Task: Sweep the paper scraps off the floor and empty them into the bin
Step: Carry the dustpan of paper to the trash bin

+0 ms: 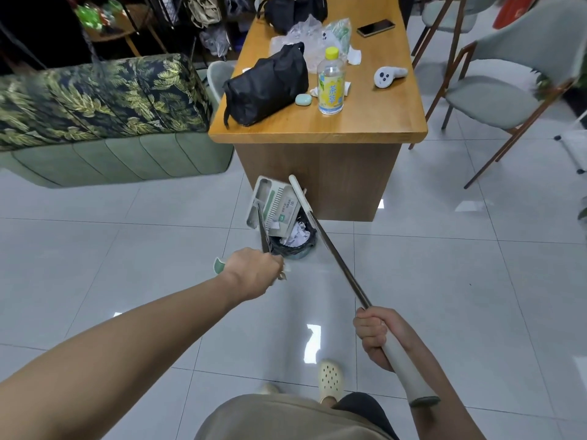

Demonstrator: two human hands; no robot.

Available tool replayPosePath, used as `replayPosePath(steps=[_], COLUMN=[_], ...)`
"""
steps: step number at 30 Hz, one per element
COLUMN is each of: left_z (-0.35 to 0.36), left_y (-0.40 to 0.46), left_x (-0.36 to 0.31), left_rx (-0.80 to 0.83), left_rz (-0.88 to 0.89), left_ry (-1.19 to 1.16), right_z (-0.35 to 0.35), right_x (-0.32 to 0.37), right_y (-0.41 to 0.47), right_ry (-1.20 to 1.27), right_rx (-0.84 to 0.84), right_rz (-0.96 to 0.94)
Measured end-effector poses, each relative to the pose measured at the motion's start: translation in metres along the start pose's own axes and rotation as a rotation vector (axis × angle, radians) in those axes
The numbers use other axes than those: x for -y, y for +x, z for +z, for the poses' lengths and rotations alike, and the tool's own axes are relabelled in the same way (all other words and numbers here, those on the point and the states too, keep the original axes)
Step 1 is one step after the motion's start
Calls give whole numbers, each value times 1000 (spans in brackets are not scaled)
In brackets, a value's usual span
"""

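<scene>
My left hand (254, 273) grips the handle of a white and green dustpan (273, 203), which is tipped up over the bin (293, 246). The small bin has a black liner and stands on the floor against the wooden desk; crumpled white paper scraps (297, 235) lie inside it. My right hand (379, 336) grips the white grip of the broom handle (336, 260). The metal shaft runs up and left to the bin, its far end resting beside the dustpan. The broom head is hidden behind the bin and dustpan.
A wooden desk (317, 128) stands behind the bin with a black bag, a bottle, a phone and plastic bags on it. A green sofa (104, 122) is at left, grey chairs (495, 90) at right. Glossy white floor tiles surround my feet (330, 379).
</scene>
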State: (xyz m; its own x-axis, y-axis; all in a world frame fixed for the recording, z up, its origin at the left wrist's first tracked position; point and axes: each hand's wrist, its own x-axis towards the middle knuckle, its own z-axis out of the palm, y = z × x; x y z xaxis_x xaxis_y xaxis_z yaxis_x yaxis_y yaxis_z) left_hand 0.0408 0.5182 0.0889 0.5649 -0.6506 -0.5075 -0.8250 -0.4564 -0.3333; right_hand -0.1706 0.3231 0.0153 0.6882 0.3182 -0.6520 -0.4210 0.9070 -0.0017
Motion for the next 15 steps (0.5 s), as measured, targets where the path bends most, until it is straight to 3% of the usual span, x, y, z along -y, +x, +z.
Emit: replayPosePath(steps=[6, 15], left_z=[-8, -3], left_y=[3, 1], left_x=[-11, 16], left_rx=[-6, -23], left_rz=[42, -75], left_ry=[63, -34], right_z=[3, 13], right_x=[-1, 0], right_y=[-1, -4], right_ry=[11, 18], right_rx=[-5, 0], right_rz=[8, 20])
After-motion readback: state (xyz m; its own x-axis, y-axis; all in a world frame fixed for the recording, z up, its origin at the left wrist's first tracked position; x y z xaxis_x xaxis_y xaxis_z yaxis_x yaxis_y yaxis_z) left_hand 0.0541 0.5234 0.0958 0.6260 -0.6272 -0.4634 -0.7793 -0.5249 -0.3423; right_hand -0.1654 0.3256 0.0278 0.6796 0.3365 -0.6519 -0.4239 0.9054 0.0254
